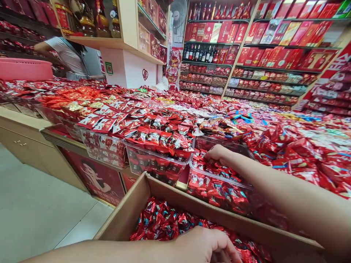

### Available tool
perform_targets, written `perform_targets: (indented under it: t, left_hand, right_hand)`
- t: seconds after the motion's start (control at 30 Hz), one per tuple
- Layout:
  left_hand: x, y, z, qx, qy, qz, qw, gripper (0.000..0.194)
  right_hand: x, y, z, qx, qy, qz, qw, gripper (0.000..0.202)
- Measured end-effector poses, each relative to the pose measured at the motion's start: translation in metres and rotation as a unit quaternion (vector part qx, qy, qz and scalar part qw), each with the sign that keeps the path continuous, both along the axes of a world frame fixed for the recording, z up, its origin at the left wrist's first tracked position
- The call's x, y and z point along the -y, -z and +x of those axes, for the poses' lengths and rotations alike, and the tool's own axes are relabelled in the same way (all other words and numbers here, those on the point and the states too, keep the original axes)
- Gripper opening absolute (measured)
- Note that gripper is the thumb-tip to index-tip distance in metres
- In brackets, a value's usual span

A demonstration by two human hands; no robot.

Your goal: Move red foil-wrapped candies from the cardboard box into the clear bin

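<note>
The right hand (219,153) dips into a clear, rectangular plastic bin (219,178) on the bench (71,146), its fingers bent downward and close together; whether they pinch anything cannot be told. Small, shiny red wrapped sweets with blue marks (215,170) lie directly beneath and around its fingertips. Nearer the person, below that bin, similar red and blue foil-wrapped sweets (161,219) partly fill an open brown cardboard box (189,202). The left hand (207,243) is over these, fingers curled and partly cut off, so its grip cannot be told; the sweets show beyond it and to both sides
</note>
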State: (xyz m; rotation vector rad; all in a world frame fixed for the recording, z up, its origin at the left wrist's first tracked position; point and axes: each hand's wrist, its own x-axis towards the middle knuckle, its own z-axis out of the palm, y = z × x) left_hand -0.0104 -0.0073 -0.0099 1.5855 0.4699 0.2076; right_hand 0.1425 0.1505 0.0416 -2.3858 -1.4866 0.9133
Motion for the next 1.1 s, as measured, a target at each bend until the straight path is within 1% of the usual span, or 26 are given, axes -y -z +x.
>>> perform_targets:
  t: [0.07, 0.13, 0.2, 0.23, 0.3, 0.37, 0.43, 0.47, 0.5, 0.53, 0.57, 0.6, 0.67, 0.7, 0.73, 0.77, 0.83, 0.87, 0.9, 0.97, 1.0, 1.03, 1.1]
  left_hand:
    - [0.000, 0.001, 0.000, -0.006, 0.003, 0.017, 1.000, 0.024]
    - [-0.001, 0.004, 0.000, -0.018, 0.009, 0.058, 0.998, 0.025]
    - [-0.004, 0.010, 0.000, -0.039, 0.025, 0.146, 0.988, 0.025]
    - [-0.006, 0.013, -0.001, -0.053, 0.040, 0.208, 0.976, 0.025]
    - [-0.010, 0.019, -0.003, -0.089, 0.079, 0.335, 0.935, 0.024]
    - [-0.011, 0.023, -0.008, -0.144, 0.118, 0.423, 0.887, 0.026]
    - [-0.010, 0.024, -0.014, -0.228, 0.152, 0.462, 0.843, 0.029]
    - [-0.008, 0.024, -0.016, -0.276, 0.170, 0.468, 0.822, 0.029]
    - [-0.006, 0.025, -0.017, -0.319, 0.191, 0.467, 0.802, 0.029]
    - [-0.004, 0.027, -0.017, -0.356, 0.211, 0.462, 0.785, 0.030]
    - [-0.002, 0.029, -0.017, -0.384, 0.232, 0.454, 0.770, 0.033]
    - [0.000, 0.033, -0.016, -0.410, 0.256, 0.441, 0.756, 0.036]
    - [0.005, 0.042, -0.011, -0.445, 0.296, 0.411, 0.738, 0.044]
    - [0.007, 0.047, -0.009, -0.454, 0.308, 0.399, 0.735, 0.047]
    - [0.009, 0.052, -0.006, -0.459, 0.321, 0.391, 0.731, 0.047]
    - [0.011, 0.057, -0.005, -0.455, 0.333, 0.391, 0.727, 0.044]
    - [0.014, 0.064, -0.003, -0.437, 0.350, 0.393, 0.729, 0.030]
    - [0.016, 0.067, -0.002, -0.427, 0.347, 0.384, 0.742, 0.022]
    - [0.018, 0.069, -0.002, -0.415, 0.331, 0.366, 0.765, 0.018]
    - [0.019, 0.069, -0.002, -0.385, 0.274, 0.317, 0.822, 0.023]
    - [0.018, 0.068, -0.002, -0.371, 0.247, 0.296, 0.845, 0.024]
    - [0.016, 0.067, -0.001, -0.359, 0.223, 0.281, 0.862, 0.022]
    - [0.007, 0.062, 0.001, -0.342, 0.174, 0.266, 0.884, 0.017]
  right_hand:
    - [0.000, 0.002, 0.001, 0.023, -0.018, 0.013, 0.999, 0.016]
    - [-0.002, 0.003, 0.003, 0.047, -0.037, 0.033, 0.998, 0.017]
    - [-0.004, -0.002, 0.006, 0.069, -0.057, 0.066, 0.994, 0.018]
    - [-0.004, -0.006, 0.007, 0.078, -0.070, 0.090, 0.990, 0.018]
    - [-0.001, -0.022, 0.007, 0.090, -0.102, 0.149, 0.979, 0.016]
    - [0.013, -0.043, 0.003, 0.095, -0.140, 0.216, 0.962, 0.014]
    - [0.040, -0.062, -0.005, 0.091, -0.182, 0.278, 0.939, 0.011]
    - [0.059, -0.068, -0.009, 0.085, -0.214, 0.305, 0.924, 0.009]
    - [0.081, -0.070, -0.014, 0.076, -0.250, 0.323, 0.909, 0.007]
    - [0.103, -0.068, -0.018, 0.063, -0.338, 0.347, 0.873, 0.008]
    - [0.125, -0.061, -0.020, 0.059, -0.406, 0.335, 0.848, 0.010]
    - [0.145, -0.050, -0.022, 0.075, -0.458, 0.301, 0.833, 0.012]
    - [0.178, -0.016, -0.018, 0.114, -0.568, 0.201, 0.790, 0.007]
    - [0.189, 0.004, -0.013, 0.129, -0.593, 0.139, 0.782, 0.004]
    - [0.197, 0.024, -0.007, 0.142, -0.589, 0.082, 0.792, 0.006]
    - [0.202, 0.043, 0.000, 0.142, -0.565, 0.035, 0.812, 0.010]
    - [0.208, 0.076, 0.014, 0.119, -0.506, -0.030, 0.854, 0.019]
    - [0.210, 0.089, 0.020, 0.100, -0.479, -0.051, 0.871, 0.024]
    - [0.212, 0.099, 0.025, 0.084, -0.459, -0.063, 0.882, 0.030]
    - [0.216, 0.114, 0.031, 0.060, -0.434, -0.070, 0.896, 0.038]
    - [0.218, 0.119, 0.032, 0.051, -0.426, -0.064, 0.901, 0.039]
    - [0.219, 0.122, 0.033, 0.043, -0.421, -0.053, 0.905, 0.038]
    - [0.218, 0.124, 0.035, 0.016, -0.413, -0.030, 0.910, 0.032]
